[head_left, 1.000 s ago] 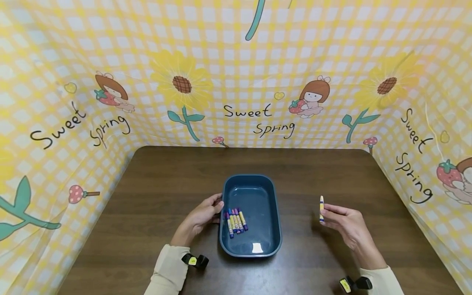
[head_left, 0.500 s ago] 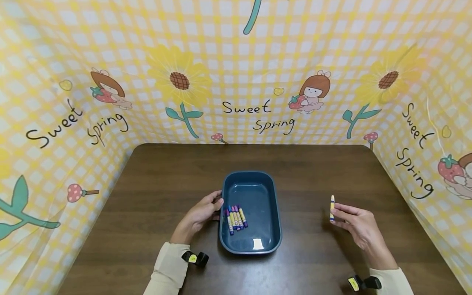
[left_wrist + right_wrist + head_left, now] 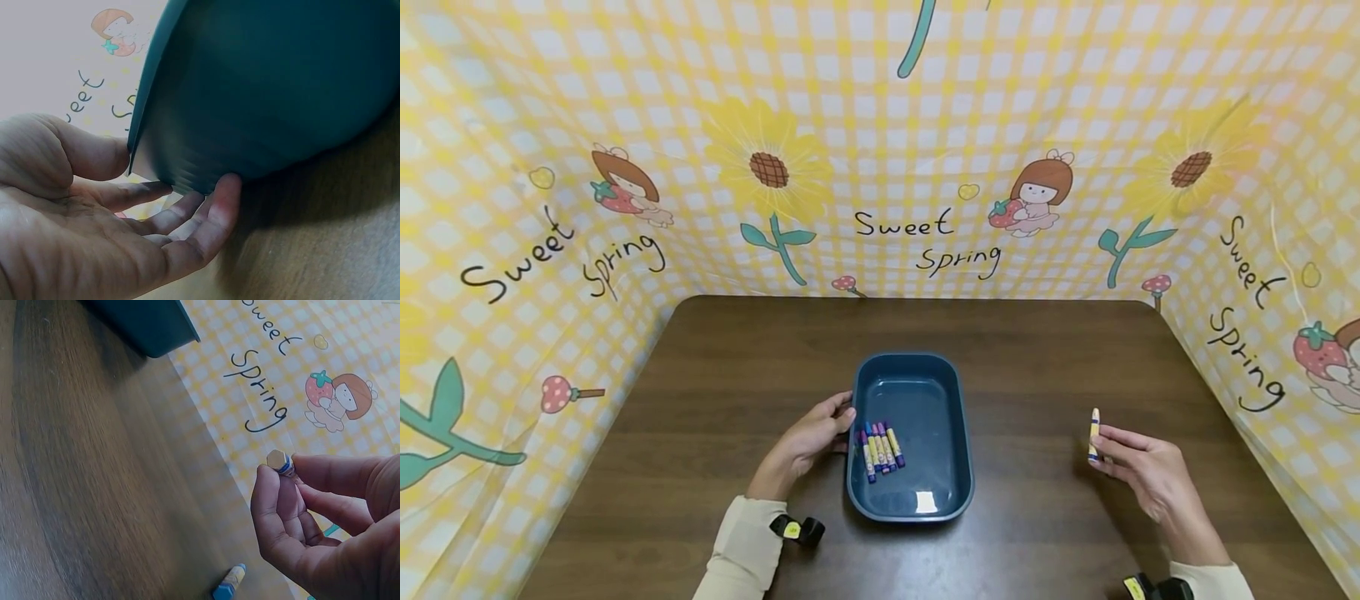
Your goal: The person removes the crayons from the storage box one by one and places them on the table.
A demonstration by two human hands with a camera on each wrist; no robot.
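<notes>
A dark blue tray [image 3: 940,492] stands on the wooden table with several crayons [image 3: 880,447] lying side by side at its left inside. My left hand [image 3: 808,435] holds the tray's left wall. In the left wrist view the thumb [image 3: 103,153] is at the rim and the fingers [image 3: 219,212] are curled against the outside. To the right of the tray, my right hand [image 3: 1150,471] pinches a pale-tipped crayon [image 3: 1094,435] upright between thumb and fingers, its hexagonal cream end [image 3: 276,460] facing the right wrist camera.
Another crayon [image 3: 230,582], blue-ended with a yellow wrapper, shows low in the right wrist view. Yellow checked cloth [image 3: 895,150] walls in the back and sides of the brown table [image 3: 760,350]. A black wrist camera [image 3: 797,530] sits on the left sleeve.
My right hand has moved to the right, away from the tray, and slightly nearer the front, carrying the pinched crayon. The left hand and tray keep their places.
</notes>
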